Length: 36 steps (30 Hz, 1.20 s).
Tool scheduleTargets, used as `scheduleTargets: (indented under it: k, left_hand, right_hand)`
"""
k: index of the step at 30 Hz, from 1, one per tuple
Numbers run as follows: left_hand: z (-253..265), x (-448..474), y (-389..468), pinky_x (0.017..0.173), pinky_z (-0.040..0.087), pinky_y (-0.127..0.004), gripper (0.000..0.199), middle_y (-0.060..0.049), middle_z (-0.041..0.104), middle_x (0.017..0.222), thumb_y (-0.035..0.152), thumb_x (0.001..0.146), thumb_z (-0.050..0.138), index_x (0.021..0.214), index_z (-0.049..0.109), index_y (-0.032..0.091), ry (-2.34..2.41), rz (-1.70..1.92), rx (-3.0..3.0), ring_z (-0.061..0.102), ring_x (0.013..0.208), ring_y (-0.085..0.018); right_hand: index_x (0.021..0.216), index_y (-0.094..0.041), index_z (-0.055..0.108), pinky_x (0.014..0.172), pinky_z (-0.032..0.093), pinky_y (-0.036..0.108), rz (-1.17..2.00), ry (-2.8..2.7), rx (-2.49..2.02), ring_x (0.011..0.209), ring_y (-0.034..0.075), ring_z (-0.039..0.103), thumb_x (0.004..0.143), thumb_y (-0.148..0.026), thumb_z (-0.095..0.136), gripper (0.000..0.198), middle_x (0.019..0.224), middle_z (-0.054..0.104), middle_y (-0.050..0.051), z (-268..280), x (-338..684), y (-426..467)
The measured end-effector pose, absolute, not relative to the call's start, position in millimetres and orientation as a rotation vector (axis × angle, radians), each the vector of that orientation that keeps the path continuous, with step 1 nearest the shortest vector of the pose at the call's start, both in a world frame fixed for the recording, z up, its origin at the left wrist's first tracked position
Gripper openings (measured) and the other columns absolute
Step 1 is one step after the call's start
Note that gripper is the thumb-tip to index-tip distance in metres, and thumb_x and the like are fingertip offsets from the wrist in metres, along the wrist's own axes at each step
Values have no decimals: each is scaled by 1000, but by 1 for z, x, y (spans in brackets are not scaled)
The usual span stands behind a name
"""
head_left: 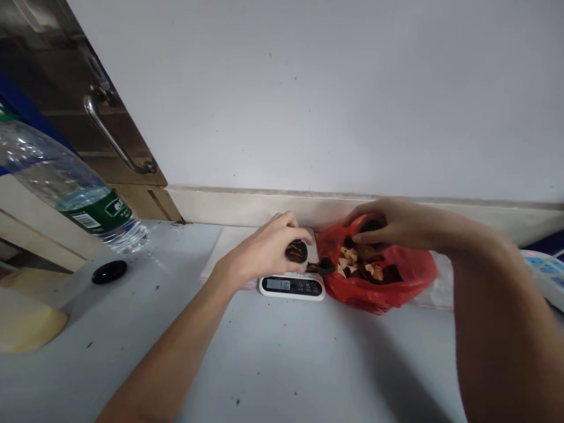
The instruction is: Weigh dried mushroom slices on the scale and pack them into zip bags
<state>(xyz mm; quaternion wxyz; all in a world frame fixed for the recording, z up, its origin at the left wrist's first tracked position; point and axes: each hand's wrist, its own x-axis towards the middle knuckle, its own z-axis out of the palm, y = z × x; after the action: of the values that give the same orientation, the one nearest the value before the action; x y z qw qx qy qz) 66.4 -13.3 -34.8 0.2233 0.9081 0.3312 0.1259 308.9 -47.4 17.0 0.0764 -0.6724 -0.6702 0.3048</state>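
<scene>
My left hand (pixel 273 247) is over the platform of a small white digital scale (pixel 292 289), its fingers curled round a dark dried slice (pixel 296 251). Another dark dried piece (pixel 325 266) lies at the scale's right side, against the bag. The scale's display is lit, but its digits are too blurred to read. My right hand (pixel 379 226) reaches into the mouth of a red plastic bag (pixel 379 294), thumb and fingers closed about a dark dried piece (pixel 372 224). Brown and pale dried chunks (pixel 361 262) fill the bag.
A clear plastic bottle (pixel 66 176) with a green label leans in from the left. Near it lie a black oval object (pixel 109 272) and a blurred yellowish container (pixel 30 323). White packets (pixel 224 249) lie under the scale. A white wall (pixel 330 100) rises behind the grey table (pixel 282 364).
</scene>
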Motion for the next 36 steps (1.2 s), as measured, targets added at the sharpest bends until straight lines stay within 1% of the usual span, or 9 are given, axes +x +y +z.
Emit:
scheduleTargets:
  k: [3, 7, 12, 15, 21, 26, 30, 33, 36]
  left_hand:
    - [-44, 77, -19, 92, 51, -33, 30, -4, 56, 107, 24, 80, 87, 108, 77, 22, 735, 356, 2635, 55, 112, -25]
    - [-56, 87, -20, 97, 50, -34, 3, -8, 58, 109, 14, 89, 77, 90, 77, 17, 707, 384, 2721, 54, 116, -25]
    - [-55, 86, -19, 95, 52, -34, 14, -7, 59, 109, 10, 92, 70, 81, 74, 18, 690, 403, 2690, 57, 111, -23]
    - [-44, 80, -15, 91, 52, -33, 13, -5, 58, 107, 12, 93, 68, 84, 75, 19, 679, 459, 2665, 58, 105, -21]
    - [-10, 46, -3, 91, 51, -34, 7, -3, 59, 104, 23, 91, 71, 90, 78, 23, 873, 794, 2694, 60, 93, -19]
    - [1, 31, -1, 86, 51, -33, 9, -2, 61, 99, 26, 91, 71, 89, 79, 24, 957, 886, 2679, 61, 85, -17]
    - [-13, 54, -10, 90, 53, -35, 8, -3, 63, 101, 21, 92, 71, 91, 79, 23, 857, 903, 2679, 63, 91, -18]
    - [-32, 87, -21, 94, 54, -37, 10, -6, 66, 105, 17, 95, 69, 95, 78, 20, 734, 986, 2673, 63, 103, -22]
    - [-42, 112, -28, 99, 54, -39, 24, -12, 64, 127, 19, 96, 69, 120, 74, 18, 671, 1041, 2671, 60, 119, -25]
  right_hand:
    - [70, -22, 71, 63, 55, 30, 940, -1992, -2100, 67, 21, 70, 74, -17, 60, 12, 71, 76, 3, 10, 308, -51]
    - [69, -22, 68, 62, 52, 30, 836, -2065, -2227, 70, 21, 69, 74, -13, 60, 13, 71, 76, 2, 4, 306, -50]
    - [73, -23, 69, 64, 52, 29, 759, -2106, -2247, 77, 22, 71, 75, -10, 57, 17, 77, 76, 1, 6, 309, -50]
    - [77, -23, 70, 66, 53, 29, 732, -2128, -2224, 78, 22, 72, 74, -7, 55, 22, 79, 77, 1, 7, 311, -52]
    - [96, -23, 73, 73, 54, 32, 707, -2137, -2309, 90, 25, 73, 73, -5, 57, 34, 100, 79, 5, 9, 313, -56]
    - [93, -24, 71, 67, 51, 30, 494, -2068, -2277, 83, 23, 70, 82, -25, 60, 16, 96, 78, 5, 12, 309, -57]
    - [94, -22, 71, 60, 49, 27, 477, -2016, -2210, 73, 20, 68, 82, -28, 57, 19, 87, 78, 5, 17, 301, -57]
    - [96, -22, 73, 60, 49, 28, 437, -1937, -2272, 72, 20, 68, 82, -26, 56, 22, 85, 78, 5, 19, 304, -57]
    - [100, -21, 73, 62, 49, 30, 383, -1825, -2425, 72, 22, 70, 85, -24, 55, 24, 85, 78, 6, 22, 312, -59]
